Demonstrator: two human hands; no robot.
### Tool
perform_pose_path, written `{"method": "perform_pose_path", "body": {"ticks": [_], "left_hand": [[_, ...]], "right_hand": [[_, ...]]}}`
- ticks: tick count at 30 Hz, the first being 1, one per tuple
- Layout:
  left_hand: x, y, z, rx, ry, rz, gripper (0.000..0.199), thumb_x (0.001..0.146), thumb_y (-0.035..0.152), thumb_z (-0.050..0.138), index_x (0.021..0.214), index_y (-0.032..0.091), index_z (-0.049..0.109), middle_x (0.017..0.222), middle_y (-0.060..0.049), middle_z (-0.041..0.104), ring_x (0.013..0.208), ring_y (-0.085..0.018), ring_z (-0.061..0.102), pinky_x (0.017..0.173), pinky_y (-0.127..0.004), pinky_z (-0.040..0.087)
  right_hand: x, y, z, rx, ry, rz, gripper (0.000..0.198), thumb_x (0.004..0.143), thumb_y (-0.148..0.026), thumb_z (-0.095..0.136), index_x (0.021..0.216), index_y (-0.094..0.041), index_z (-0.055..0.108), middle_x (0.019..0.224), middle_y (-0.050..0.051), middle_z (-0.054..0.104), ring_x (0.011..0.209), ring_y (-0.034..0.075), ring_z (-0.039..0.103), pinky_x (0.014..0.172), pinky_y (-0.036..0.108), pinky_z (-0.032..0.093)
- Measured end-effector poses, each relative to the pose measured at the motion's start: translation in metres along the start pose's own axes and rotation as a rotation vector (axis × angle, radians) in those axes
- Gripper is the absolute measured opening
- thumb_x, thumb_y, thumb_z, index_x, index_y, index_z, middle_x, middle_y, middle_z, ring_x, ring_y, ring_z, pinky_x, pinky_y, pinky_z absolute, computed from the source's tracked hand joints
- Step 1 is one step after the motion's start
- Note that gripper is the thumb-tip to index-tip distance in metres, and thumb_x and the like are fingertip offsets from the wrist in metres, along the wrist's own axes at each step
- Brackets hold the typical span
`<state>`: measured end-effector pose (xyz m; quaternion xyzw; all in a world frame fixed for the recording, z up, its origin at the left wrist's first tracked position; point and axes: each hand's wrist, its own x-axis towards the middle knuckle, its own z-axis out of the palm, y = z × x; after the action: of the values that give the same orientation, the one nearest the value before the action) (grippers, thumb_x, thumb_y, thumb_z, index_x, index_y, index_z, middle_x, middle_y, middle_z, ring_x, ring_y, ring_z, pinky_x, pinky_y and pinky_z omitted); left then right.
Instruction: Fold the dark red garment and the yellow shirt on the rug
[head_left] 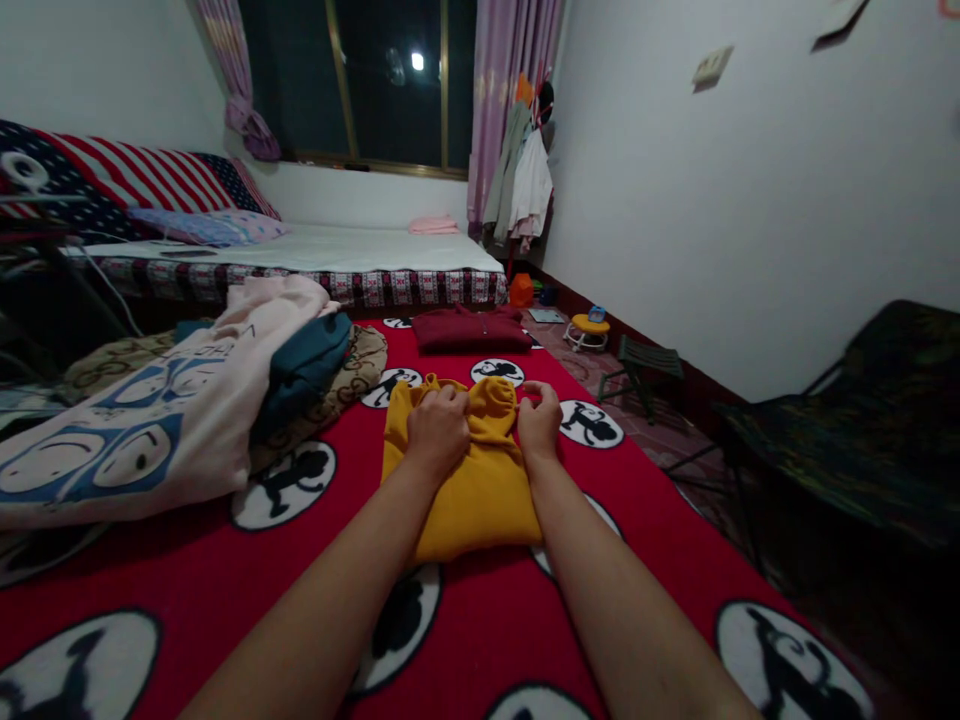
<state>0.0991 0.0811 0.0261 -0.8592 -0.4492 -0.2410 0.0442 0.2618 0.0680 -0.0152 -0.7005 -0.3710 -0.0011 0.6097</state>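
Note:
A mustard-yellow garment (480,500) lies folded into a compact bundle on the red blanket (300,580), its far edge gathered and rumpled. My left hand (439,425) rests on the upper left of it, fingers curled into the fabric. At the upper right edge, my right hand (538,420) is closed with bent fingers against the gathered cloth; its exact hold is partly hidden. Just beyond lies a folded dark red garment (472,330). Left of my hands is a heap of clothes with a pale pink printed garment (247,340) and a teal garment (304,370).
Behind the blanket stands a bed (360,250) with a pillow (210,225). To the right are a folding chair (862,430), a green folding stool (649,365) and a yellow stool (589,325). Clothes hang on a rack (529,185) by the window.

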Motion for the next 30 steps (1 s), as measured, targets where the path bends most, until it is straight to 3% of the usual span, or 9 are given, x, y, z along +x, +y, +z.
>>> {"method": "perform_pose_path", "body": {"ticks": [8, 13, 16, 19, 26, 28, 30], "left_hand": [[-0.007, 0.000, -0.003, 0.029, 0.059, -0.074, 0.019, 0.086, 0.014, 0.045, 0.084, 0.020, 0.063, 0.093, -0.007, 0.064, 0.086, -0.024, 0.058, 0.065, -0.030, 0.041], [-0.007, -0.001, 0.000, -0.010, 0.065, -0.032, 0.022, 0.085, 0.015, 0.045, 0.091, 0.021, 0.066, 0.120, -0.006, 0.061, 0.086, -0.023, 0.062, 0.062, -0.031, 0.045], [-0.006, -0.003, 0.003, -0.032, 0.013, -0.046, 0.041, 0.083, 0.014, 0.045, 0.119, 0.026, 0.062, 0.139, -0.005, 0.053, 0.089, -0.026, 0.064, 0.066, -0.035, 0.050], [-0.001, -0.007, 0.002, -0.035, -0.081, -0.059, 0.065, 0.081, 0.012, 0.044, 0.144, 0.032, 0.041, 0.147, -0.005, 0.044, 0.091, -0.029, 0.066, 0.071, -0.041, 0.053], [0.016, -0.014, -0.005, -0.025, -0.309, 0.029, 0.083, 0.077, 0.007, 0.046, 0.151, 0.035, 0.021, 0.154, -0.003, 0.031, 0.104, -0.033, 0.064, 0.085, -0.046, 0.053], [0.017, -0.015, -0.004, -0.042, -0.313, 0.067, 0.082, 0.078, 0.008, 0.047, 0.150, 0.037, 0.023, 0.153, -0.003, 0.034, 0.103, -0.032, 0.065, 0.085, -0.045, 0.053], [0.017, -0.017, -0.002, -0.071, -0.294, 0.080, 0.077, 0.080, 0.008, 0.047, 0.149, 0.037, 0.028, 0.145, -0.007, 0.047, 0.101, -0.030, 0.065, 0.087, -0.044, 0.052]], "right_hand": [[-0.003, -0.006, 0.002, 0.001, -0.045, -0.160, 0.025, 0.077, -0.017, 0.051, 0.099, -0.016, 0.063, 0.092, 0.006, 0.066, 0.078, 0.017, 0.059, 0.077, 0.028, 0.047], [-0.006, -0.010, 0.004, -0.008, -0.149, -0.273, 0.024, 0.075, -0.011, 0.051, 0.091, -0.015, 0.068, 0.093, 0.007, 0.066, 0.079, 0.017, 0.061, 0.080, 0.029, 0.048], [-0.008, -0.011, 0.005, -0.014, -0.215, -0.300, 0.028, 0.074, -0.007, 0.048, 0.088, -0.017, 0.070, 0.095, 0.007, 0.067, 0.089, 0.018, 0.062, 0.084, 0.030, 0.048], [-0.009, -0.011, 0.007, -0.019, -0.237, -0.291, 0.029, 0.075, -0.006, 0.046, 0.087, -0.018, 0.070, 0.096, 0.007, 0.068, 0.093, 0.018, 0.062, 0.086, 0.031, 0.048], [-0.012, -0.013, 0.007, -0.043, -0.230, -0.335, 0.024, 0.078, -0.009, 0.049, 0.087, -0.017, 0.070, 0.094, 0.007, 0.068, 0.084, 0.017, 0.063, 0.079, 0.027, 0.049], [-0.013, -0.016, 0.007, -0.064, -0.269, -0.357, 0.020, 0.082, -0.014, 0.052, 0.089, -0.018, 0.070, 0.094, 0.006, 0.068, 0.084, 0.016, 0.063, 0.078, 0.026, 0.049], [-0.015, -0.019, 0.007, -0.109, -0.349, -0.347, 0.017, 0.083, -0.023, 0.057, 0.093, -0.020, 0.070, 0.094, 0.005, 0.069, 0.084, 0.017, 0.063, 0.076, 0.027, 0.049]]}}
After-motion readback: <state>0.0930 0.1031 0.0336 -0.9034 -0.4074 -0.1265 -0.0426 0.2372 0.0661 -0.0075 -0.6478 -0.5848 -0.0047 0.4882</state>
